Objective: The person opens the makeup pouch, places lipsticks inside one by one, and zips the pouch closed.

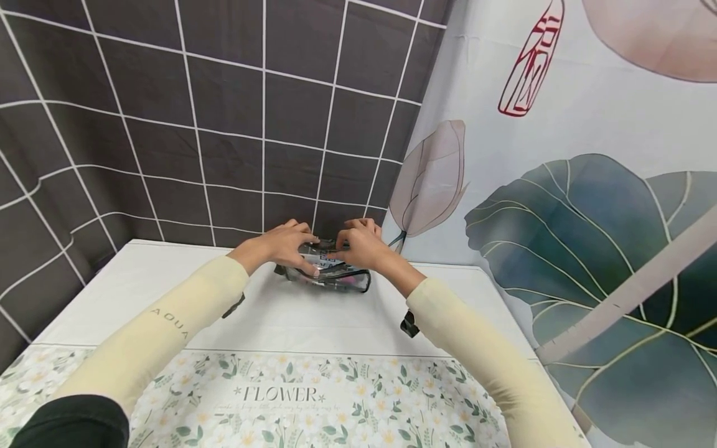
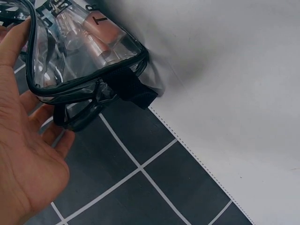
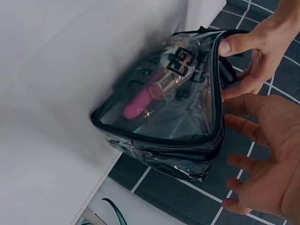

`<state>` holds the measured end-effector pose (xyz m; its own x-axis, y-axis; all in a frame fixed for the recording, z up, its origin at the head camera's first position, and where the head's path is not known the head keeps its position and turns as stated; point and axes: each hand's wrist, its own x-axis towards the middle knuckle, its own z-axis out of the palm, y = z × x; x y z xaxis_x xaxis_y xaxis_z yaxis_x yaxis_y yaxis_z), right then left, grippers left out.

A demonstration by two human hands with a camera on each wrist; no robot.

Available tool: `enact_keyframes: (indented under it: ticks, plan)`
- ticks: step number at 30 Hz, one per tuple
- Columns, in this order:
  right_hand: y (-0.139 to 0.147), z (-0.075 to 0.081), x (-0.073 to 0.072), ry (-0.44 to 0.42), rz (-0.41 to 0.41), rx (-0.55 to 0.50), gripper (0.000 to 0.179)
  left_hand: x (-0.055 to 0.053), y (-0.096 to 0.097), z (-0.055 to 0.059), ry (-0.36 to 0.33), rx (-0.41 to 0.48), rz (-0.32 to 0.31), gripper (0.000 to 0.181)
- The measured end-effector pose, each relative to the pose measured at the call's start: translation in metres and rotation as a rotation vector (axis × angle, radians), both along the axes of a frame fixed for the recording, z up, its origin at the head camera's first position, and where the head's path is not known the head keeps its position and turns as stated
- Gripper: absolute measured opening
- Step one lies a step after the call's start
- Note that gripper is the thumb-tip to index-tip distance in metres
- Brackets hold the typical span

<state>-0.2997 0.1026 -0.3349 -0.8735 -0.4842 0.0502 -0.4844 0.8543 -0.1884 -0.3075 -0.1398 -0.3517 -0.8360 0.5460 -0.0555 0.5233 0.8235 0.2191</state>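
Note:
A clear plastic cosmetic bag [image 1: 336, 280] with black piping lies at the back of the white table. Through its printed wall show a pink tube [image 3: 138, 104] with a gold-toned part and several peach-coloured items [image 2: 101, 28]. My left hand [image 1: 282, 246] grips the bag's upper edge, its thumb on the near side and fingers behind, as the right wrist view shows. At the bag's other end is my right hand [image 1: 361, 244], fingers spread and fingertips right at the black-edged opening side. Its thumb is hidden in the right wrist view.
Behind the white table [image 1: 185, 274] hangs a dark cloth with a white grid [image 1: 224, 93]. A leaf-patterned cloth [image 1: 560, 236] hangs at the right. Along the table's front lies a floral mat [image 1: 280, 417] marked FLOWER.

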Motion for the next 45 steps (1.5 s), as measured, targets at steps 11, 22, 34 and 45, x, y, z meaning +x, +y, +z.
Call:
enact_keyframes:
  ticks: [11,22,34,45]
  plan:
    - [0.009,0.0,0.004,-0.001,0.007,-0.068,0.023,-0.084,-0.017,-0.08,0.132,-0.022,-0.007,0.113]
    - [0.04,-0.002,0.001,0.047,-0.017,-0.209,0.032,-0.002,-0.003,-0.007,0.039,0.02,-0.023,0.095]
    - [0.076,-0.032,0.005,-0.051,-0.175,-0.225,0.032,0.001,0.003,-0.004,0.064,0.111,-0.013,0.088]
    - [0.079,-0.058,0.006,-0.203,-0.167,-0.246,0.043,0.01,0.015,-0.003,0.023,-0.012,-0.035,0.127]
